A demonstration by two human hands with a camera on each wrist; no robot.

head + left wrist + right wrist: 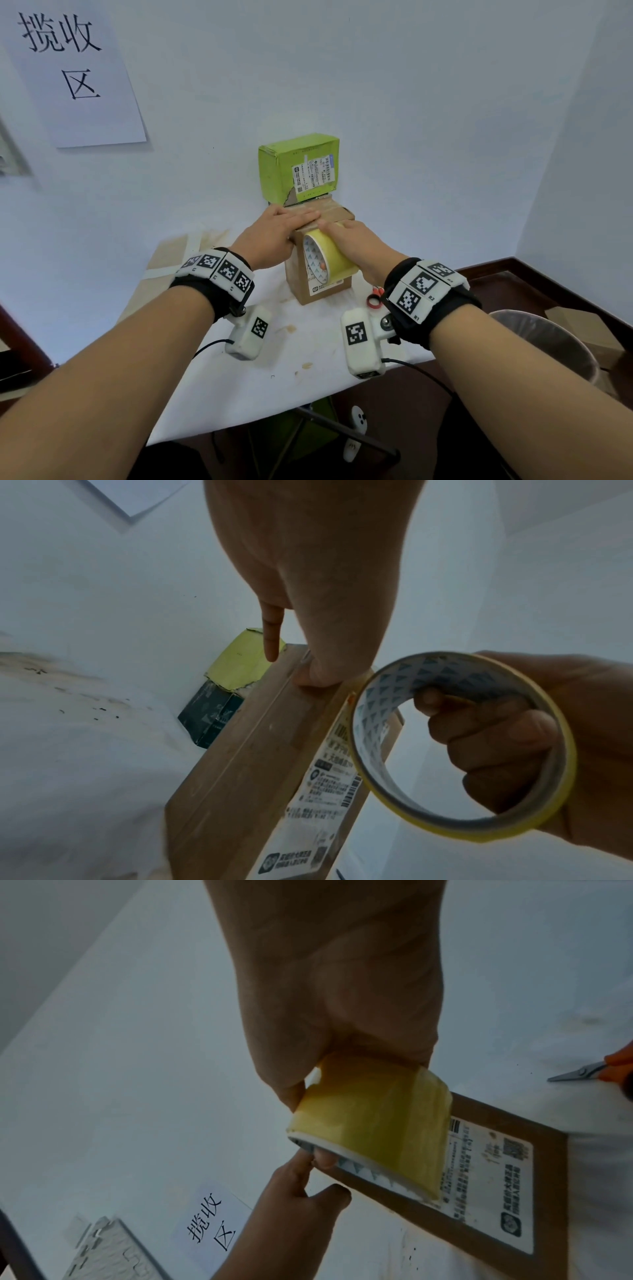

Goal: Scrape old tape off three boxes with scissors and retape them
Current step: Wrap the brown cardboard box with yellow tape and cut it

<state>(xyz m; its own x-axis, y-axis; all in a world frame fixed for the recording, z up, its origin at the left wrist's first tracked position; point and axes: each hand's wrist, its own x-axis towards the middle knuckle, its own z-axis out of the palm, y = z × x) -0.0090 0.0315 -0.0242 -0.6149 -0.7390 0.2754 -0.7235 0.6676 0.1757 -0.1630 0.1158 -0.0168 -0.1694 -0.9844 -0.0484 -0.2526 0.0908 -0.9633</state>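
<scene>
Here, my right hand [356, 236] hides part of the one yellow tape roll [327, 255] it grips against the brown box [322, 291]. My left hand [277, 228] lies flat on that box's top. Behind: one green box [299, 164]. Scissors [582, 1073] are half cut off, near the table [239, 394] edge.

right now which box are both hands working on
The brown cardboard box at the front. The left hand presses its top; the right hand holds the tape roll there. The green box behind is untouched.

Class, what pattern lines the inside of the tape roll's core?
Blue-grey triangles on white inside the tape roll; clearest in the left wrist view.
</scene>
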